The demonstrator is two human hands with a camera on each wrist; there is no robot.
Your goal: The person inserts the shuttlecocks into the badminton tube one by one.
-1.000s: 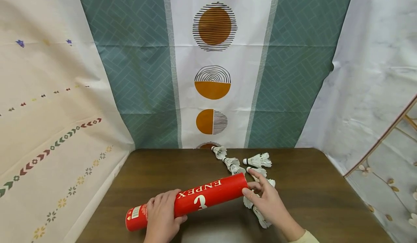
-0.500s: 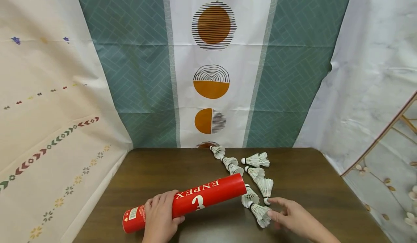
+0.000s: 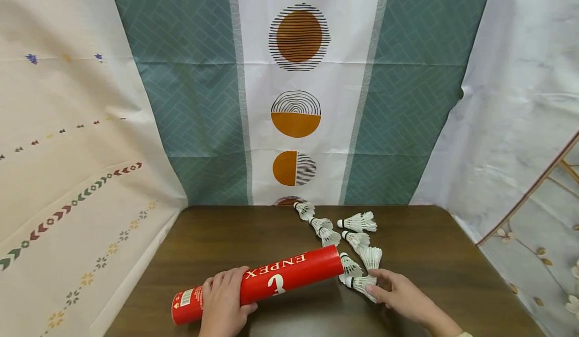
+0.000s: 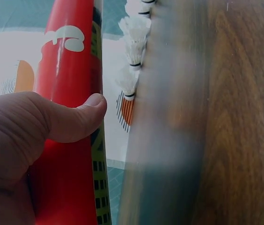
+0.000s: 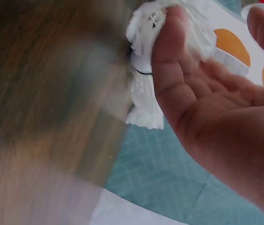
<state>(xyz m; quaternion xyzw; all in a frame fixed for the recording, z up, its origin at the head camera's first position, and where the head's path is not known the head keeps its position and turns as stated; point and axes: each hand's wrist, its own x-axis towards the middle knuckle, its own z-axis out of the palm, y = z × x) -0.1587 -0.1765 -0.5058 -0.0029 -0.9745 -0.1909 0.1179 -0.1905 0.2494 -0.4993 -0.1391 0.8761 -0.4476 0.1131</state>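
My left hand [image 3: 224, 297] grips a red shuttlecock tube [image 3: 298, 272] printed with ENPEX. The tube slants with its right end raised; in the left wrist view my thumb lies across its red wall [image 4: 64, 173]. At the tube's right end, my right hand [image 3: 404, 297] has thumb and forefinger at the feather skirt of a white shuttlecock [image 3: 359, 283], pinching it. Another shuttlecock [image 3: 350, 265] lies just behind that one, partly hidden by the tube. My right fingers [image 5: 169, 61] cover part of the shuttlecocks in the right wrist view.
More shuttlecocks lie on the dark wooden table [image 3: 217, 239]: a left row [image 3: 326, 235], one at the back [image 3: 358, 222], and others [image 3: 372, 257] near my right hand. A patterned cloth [image 3: 296, 101] hangs behind the table's back edge.
My right hand has moved from the tube's end down to the front shuttlecock, whose skirt has swung slightly toward the back. The left hand keeps its grip; the tube barely shifts.
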